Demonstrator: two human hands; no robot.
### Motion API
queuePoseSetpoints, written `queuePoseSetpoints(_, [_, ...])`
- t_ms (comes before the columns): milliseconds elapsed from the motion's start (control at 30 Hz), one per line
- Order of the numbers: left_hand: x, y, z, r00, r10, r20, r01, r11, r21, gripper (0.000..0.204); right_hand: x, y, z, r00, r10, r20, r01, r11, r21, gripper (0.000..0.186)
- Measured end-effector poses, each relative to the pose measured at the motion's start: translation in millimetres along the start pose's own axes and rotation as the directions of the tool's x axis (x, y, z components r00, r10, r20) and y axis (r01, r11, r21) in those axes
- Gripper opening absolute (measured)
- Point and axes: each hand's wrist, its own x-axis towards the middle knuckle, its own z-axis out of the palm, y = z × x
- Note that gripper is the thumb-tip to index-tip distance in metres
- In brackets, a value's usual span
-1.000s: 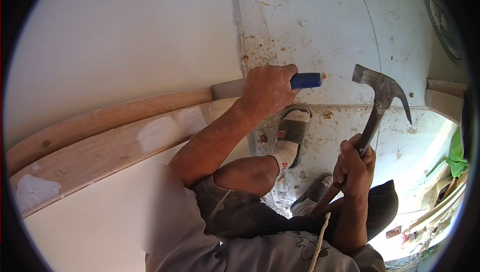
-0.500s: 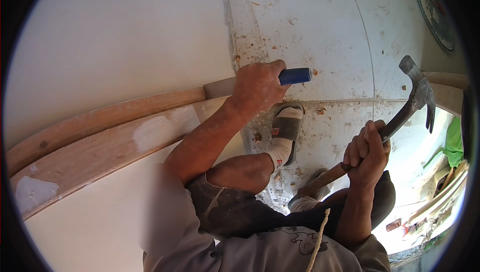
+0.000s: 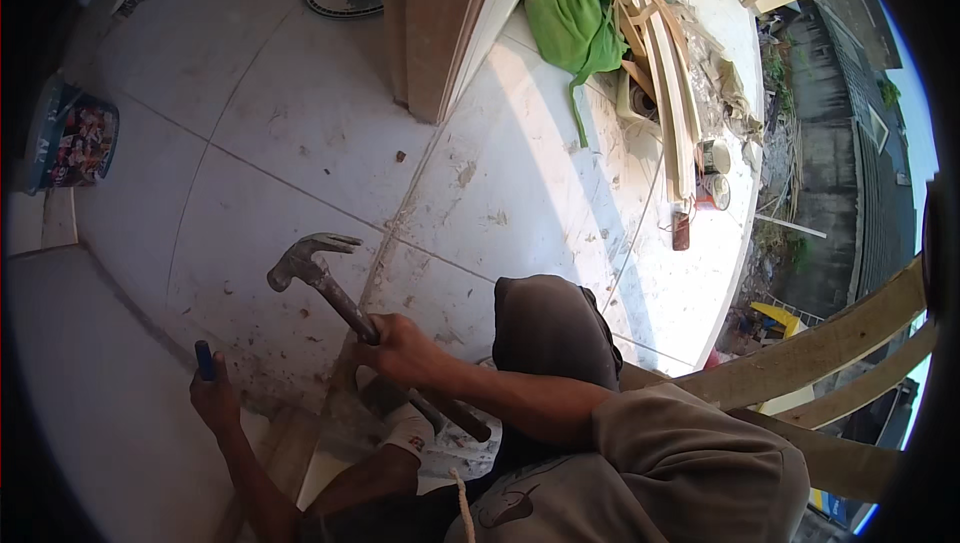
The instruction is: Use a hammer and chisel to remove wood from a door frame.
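Hands (image 3: 400,350) grip curved-claw metal hammer (image 3: 342,303), blue handle (image 3: 205,361)

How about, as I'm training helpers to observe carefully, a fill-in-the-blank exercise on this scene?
The right hand grips a ____.
The left hand holds an object whose visible end is coloured ____.
The crumpled cloth beside the long strips is coloured ____.
The bucket stands near the picture's ____ edge.
Missing words: hammer, blue, green, left.

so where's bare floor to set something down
Debris flecks aside, tiled floor is free between the bucket and wooden door jamb, and between that jamb, the claw hammer and green cloth. Wooden strips and cans crowd right of the cloth.
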Motion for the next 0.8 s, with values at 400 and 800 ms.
queuePoseSetpoints(400, [73.8, 129.7, -25.9, 0.935, 0.354, -0.009, -0.337, 0.883, -0.327, 0.05, -21.9, -58.7, -44.4, 0.994, -0.018, -0.109, 0.051, 0.95, 0.308, 0.028])
queuePoseSetpoints(800, [-7.6, 238.0, 22.7, 0.868, 0.357, 0.344, 0.21, 0.364, -0.908, 0.043, -15.0, -0.6, -37.8, 0.88, -0.083, -0.468, 0.041, 0.994, -0.099, 0.036])
